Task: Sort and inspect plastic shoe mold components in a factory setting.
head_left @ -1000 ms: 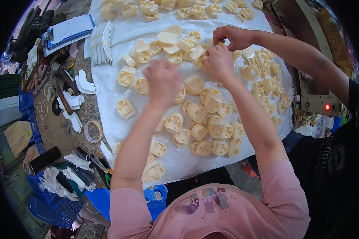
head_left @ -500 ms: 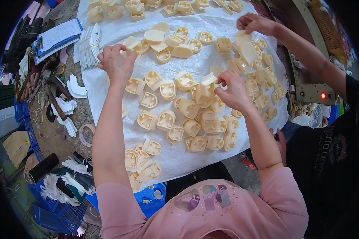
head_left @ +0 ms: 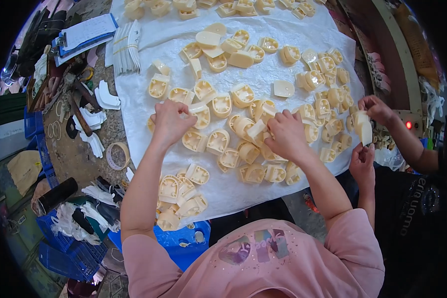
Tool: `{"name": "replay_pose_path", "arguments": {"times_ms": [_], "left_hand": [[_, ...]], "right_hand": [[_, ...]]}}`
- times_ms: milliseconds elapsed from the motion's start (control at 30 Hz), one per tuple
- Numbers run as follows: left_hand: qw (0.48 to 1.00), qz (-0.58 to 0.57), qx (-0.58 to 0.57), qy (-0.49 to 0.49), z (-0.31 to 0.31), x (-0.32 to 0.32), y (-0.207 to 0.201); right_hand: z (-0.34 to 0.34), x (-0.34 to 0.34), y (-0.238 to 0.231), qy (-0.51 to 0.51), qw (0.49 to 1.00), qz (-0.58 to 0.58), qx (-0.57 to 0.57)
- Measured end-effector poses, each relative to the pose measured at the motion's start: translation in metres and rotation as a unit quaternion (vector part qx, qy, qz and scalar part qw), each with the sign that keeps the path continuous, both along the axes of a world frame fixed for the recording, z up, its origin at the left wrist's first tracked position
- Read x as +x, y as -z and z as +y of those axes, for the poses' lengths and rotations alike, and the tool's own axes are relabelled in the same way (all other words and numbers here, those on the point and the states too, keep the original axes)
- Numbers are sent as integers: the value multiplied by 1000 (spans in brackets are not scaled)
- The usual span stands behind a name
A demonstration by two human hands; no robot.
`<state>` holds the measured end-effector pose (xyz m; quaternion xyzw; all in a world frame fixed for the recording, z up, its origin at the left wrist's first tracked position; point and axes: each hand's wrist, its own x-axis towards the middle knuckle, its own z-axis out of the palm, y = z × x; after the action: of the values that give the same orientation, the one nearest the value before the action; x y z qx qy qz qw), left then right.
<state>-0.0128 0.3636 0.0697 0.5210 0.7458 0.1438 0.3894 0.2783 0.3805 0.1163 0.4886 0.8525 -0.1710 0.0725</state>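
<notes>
head view: your left hand [head_left: 173, 121] and right hand [head_left: 288, 135] curl, fingers half open, at cream pieces [head_left: 217, 143] mid-frame; any grip, i cannot tell. seemingly you're arranging them; next calls for a light pinch.

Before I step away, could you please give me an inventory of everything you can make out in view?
cream plastic parts: too many to count, cream, across the sheet
sheet: 1, white, under the parts
strip bundle: 1, white with yellow band, upper left
clipboard: at least 1, blue with white paper, upper left
curved pieces: several, white, left
tape roll: 1, pale, left
cylinder: 1, black, lower left
crates: several, blue, lower left
lit lamp: 1, red, right
co-worker's hands: 2, bare, right, at a cream part
left hand: 1, bare, centre-left, among parts
right hand: 1, bare, centre-right, over parts
</notes>
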Motion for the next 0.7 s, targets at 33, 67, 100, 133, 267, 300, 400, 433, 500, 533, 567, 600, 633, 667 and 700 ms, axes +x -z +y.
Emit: {"name": "replay_pose_path", "arguments": {"times_ms": [33,67,100,133,267,300,400,433,500,533,567,600,633,667,700], "left_hand": [[995,81,48,28,-3,9,0],[981,162,96,56,-4,14,1],[981,163,95,53,-7,14,2],[967,201,136,79,-9,13,4],[942,250,207,90,-12,13,7],[942,249,208,88,-11,12,9],[962,141,227,57,2,7,12],[938,190,277,85,9,8,9],[909,233,327,114,29,14,6],[880,277,354,155,42,18,6],[846,318,380,195,53,21,8],[848,315,379,197,62,21,14],[827,387,329,240,71,22,18],[797,456,277,282,75,23,21],[798,450,282,285,81,26,23]], "right_hand": [[-5,2,8,-1,1000,-24,20],[-8,3,11,-2,998,-48,40],[-9,2,9,-5,998,-47,40],[-10,0,5,6,998,-40,47],[-12,5,7,35,998,-22,48],[-11,6,5,34,998,-22,49],[-9,10,2,19,998,-54,31],[-8,12,6,10,998,-57,27],[-4,15,6,3,998,-63,21],[0,13,2,16,996,-82,18],[4,12,-3,30,994,-101,14],[6,10,-5,32,994,-103,11],[8,8,-9,53,996,-76,14],[9,7,-11,74,996,-48,18],[11,13,-13,80,995,-53,19]]}}
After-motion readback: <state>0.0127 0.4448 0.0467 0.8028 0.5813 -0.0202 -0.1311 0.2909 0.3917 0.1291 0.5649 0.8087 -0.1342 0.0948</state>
